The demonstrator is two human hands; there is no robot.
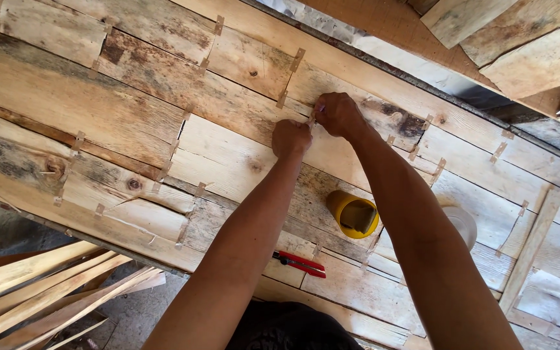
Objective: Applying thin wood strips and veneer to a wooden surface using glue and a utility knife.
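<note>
Both hands press a tape strip onto the panel.
Left hand (pixel 291 137) and right hand (pixel 337 114) pinch the strip (pixel 312 118) over a seam (fingers clenched); yellow roll (pixel 354 214) and red knife (pixel 299 264) lie near.

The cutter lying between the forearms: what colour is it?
Red cutter with dark metal parts, seen in the head view.

Both hands, left hand (pixel 291 137) and right hand (pixel 337 114), press a tape strip (pixel 311 119) onto veneer sheets (pixel 98 110); yellow roll (pixel 354 214) and red cutter (pixel 299 264) lie nearby.
</note>
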